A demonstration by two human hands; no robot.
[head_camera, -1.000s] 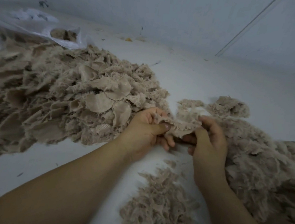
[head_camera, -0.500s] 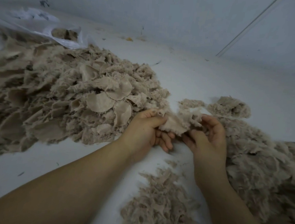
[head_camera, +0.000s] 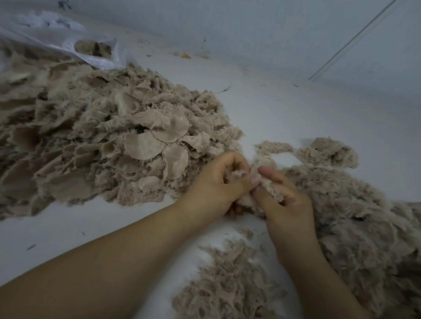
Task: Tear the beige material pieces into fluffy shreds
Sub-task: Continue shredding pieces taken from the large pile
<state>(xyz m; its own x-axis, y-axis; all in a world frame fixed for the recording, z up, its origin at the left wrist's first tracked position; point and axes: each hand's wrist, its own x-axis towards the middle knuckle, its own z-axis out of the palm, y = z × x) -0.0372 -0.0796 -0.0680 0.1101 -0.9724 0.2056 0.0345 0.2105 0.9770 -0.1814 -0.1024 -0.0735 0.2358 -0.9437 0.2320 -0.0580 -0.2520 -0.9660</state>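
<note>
left hand (head_camera: 217, 185) & right hand (head_camera: 285, 200) both pinching one beige piece (head_camera: 265, 186) btwn them (knuckles nearly touching) — shred pile (head_camera: 229, 294) just below on the surface (head_camera: 73, 229).

workroom | bare white floor (head_camera: 296, 110) | heaped beige scraps (head_camera: 80, 136)

Two hands are at work: the left hand (head_camera: 217, 182) and the right hand (head_camera: 286, 203), with one beige piece (head_camera: 265, 186) pinched between them. Three heaps of beige stuff lie on the one white surface (head_camera: 309, 111): a big pile of uncut pieces (head_camera: 92, 140) toward its left edge, a shredded heap (head_camera: 365, 222) along its right edge, and a smaller patch of shreds (head_camera: 229, 294) at the near edge. One clear plastic bag (head_camera: 50, 38) sits in the far left corner. Flat round discs in the big pile: about three plainly show.
</note>
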